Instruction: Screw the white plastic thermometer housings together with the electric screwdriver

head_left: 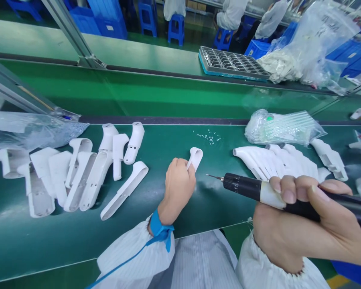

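While the left hand (178, 186) clamps a white plastic shell (196, 157) in its fingers, mid-belt | green conveyor belt (48, 249) carries it nearer the front edge | right hand (301, 212) closed around an electric screwdriver (243, 189), bit tip just beside the shell, not touching | tiny screws (209, 137) scattered near the far edge

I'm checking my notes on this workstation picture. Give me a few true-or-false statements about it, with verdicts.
The right hand grips a black electric screwdriver: true.
The screwdriver's tip touches a white plastic housing: false; the tip is apart from it, and the left hand holds that housing.
A blue strap circles the right wrist: false; it is on the left wrist.
Tiny screws lie loose on the green conveyor belt: true.
Further white housings lie in groups on both sides of the hands: true.
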`<control>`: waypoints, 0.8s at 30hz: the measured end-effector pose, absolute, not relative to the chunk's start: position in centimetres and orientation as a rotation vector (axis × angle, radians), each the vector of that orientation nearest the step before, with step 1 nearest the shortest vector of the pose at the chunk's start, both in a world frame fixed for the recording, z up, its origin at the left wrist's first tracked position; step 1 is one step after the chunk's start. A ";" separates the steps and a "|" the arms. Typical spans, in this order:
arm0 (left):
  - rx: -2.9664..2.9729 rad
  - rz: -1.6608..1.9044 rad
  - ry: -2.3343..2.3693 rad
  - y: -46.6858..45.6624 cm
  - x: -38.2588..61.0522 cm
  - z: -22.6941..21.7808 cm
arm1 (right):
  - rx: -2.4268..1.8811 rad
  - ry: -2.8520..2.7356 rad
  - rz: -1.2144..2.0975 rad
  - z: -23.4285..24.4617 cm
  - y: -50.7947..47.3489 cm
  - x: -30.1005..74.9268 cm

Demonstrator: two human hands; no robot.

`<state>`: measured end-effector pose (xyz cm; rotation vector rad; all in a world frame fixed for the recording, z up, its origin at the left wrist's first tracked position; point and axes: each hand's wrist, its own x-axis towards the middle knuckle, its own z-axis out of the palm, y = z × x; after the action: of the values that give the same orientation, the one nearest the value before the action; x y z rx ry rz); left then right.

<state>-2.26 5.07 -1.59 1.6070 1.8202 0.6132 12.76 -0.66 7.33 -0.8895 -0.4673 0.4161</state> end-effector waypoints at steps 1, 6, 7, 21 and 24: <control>1.463 0.699 1.743 5.0 -2.4 -1.2 | -0.909 -0.488 0.377 7.5 -0.8 12.5; 0.570 0.809 1.191 3.9 -2.9 0.8 | -0.901 -0.639 0.342 7.8 -1.5 11.3; 0.449 0.812 1.104 3.7 -2.9 1.0 | -0.898 -0.662 0.359 7.7 -1.6 11.0; 0.199 0.843 0.852 2.5 -1.4 -0.1 | -0.849 -0.824 0.452 6.9 -1.6 9.2; 0.200 0.848 0.849 2.5 -1.2 0.1 | -0.842 -0.851 0.436 6.7 -1.6 9.3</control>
<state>-1.19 2.46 0.12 0.1996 0.8492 0.8484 9.34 -1.63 6.66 -0.8415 -0.8509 0.4365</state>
